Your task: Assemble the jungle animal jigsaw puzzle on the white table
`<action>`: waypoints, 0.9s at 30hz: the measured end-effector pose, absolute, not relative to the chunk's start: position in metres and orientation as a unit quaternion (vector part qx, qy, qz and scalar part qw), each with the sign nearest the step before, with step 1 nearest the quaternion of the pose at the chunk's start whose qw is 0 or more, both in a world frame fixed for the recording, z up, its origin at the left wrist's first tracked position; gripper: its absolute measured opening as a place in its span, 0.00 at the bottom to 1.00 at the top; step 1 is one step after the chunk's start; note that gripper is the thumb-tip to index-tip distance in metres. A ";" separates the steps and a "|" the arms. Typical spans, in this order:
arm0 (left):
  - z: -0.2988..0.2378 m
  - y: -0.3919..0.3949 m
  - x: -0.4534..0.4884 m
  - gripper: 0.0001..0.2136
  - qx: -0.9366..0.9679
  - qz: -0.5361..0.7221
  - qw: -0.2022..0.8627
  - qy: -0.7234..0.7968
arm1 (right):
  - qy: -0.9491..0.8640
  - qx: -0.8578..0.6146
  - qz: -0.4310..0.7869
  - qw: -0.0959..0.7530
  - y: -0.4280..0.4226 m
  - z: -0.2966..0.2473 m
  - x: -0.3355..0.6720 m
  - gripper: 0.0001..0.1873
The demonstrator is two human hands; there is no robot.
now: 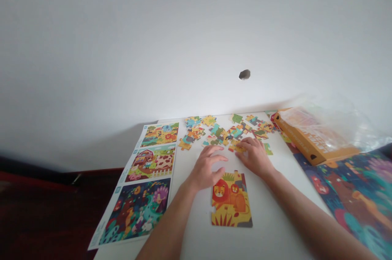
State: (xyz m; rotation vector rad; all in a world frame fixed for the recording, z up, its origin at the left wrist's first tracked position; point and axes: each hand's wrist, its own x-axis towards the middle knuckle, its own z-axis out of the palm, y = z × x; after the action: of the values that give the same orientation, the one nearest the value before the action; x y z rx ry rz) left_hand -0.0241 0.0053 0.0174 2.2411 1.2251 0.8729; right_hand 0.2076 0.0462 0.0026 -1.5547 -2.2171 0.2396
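Note:
My left hand (pixel 208 169) hovers over the white table, fingers spread and holding nothing. Just below it lies a joined puzzle section (pixel 230 202) with two lions on a yellow ground; its left edge has open notches. My right hand (pixel 255 157) reaches to the near edge of the loose pieces, thumb and fingertips closed around a yellow puzzle piece (pixel 235 146). The fingers partly cover that piece. Beyond both hands several loose puzzle pieces (pixel 217 130) are scattered, some overlapping. A green piece (pixel 268 149) shows just right of my right hand.
On the left lies a sheet with three printed pictures (pixel 152 162), overhanging the table edge. An orange box (pixel 301 139) with clear plastic wrap (pixel 337 125) is at the right, on a dark, colourful assembled puzzle (pixel 346 198). A white wall (pixel 183 47) with a hole (pixel 244 74) rises behind.

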 end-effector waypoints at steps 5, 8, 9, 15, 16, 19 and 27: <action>0.023 -0.001 -0.021 0.18 0.860 0.213 0.238 0.397 | -0.798 -0.559 0.083 0.208 0.049 -0.001 0.210 0.12; 0.022 -0.002 -0.021 0.19 0.863 0.190 0.240 0.401 | -0.795 -0.564 0.078 0.208 0.050 -0.004 0.211 0.12; 0.022 -0.002 -0.021 0.19 0.863 0.187 0.241 0.403 | -0.795 -0.565 0.077 0.209 0.050 -0.005 0.211 0.12; 0.022 -0.002 -0.021 0.20 0.866 0.178 0.247 0.398 | -0.794 -0.565 0.084 0.208 0.051 -0.007 0.211 0.12; 0.022 -0.002 -0.021 0.20 0.864 0.178 0.249 0.399 | -0.794 -0.565 0.085 0.208 0.050 -0.006 0.211 0.12; 0.022 -0.002 -0.021 0.20 0.862 0.178 0.254 0.400 | -0.795 -0.561 0.086 0.214 0.047 -0.003 0.210 0.13; 0.024 -0.002 -0.022 0.16 0.855 0.180 0.252 0.415 | -0.823 -0.520 0.080 0.214 0.041 0.006 0.208 0.16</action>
State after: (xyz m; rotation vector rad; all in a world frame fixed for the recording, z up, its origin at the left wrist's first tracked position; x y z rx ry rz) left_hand -0.0221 -0.0024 0.0240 2.3272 1.1297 0.4910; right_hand 0.2084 0.0409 0.0059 -1.4415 -2.2839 0.2222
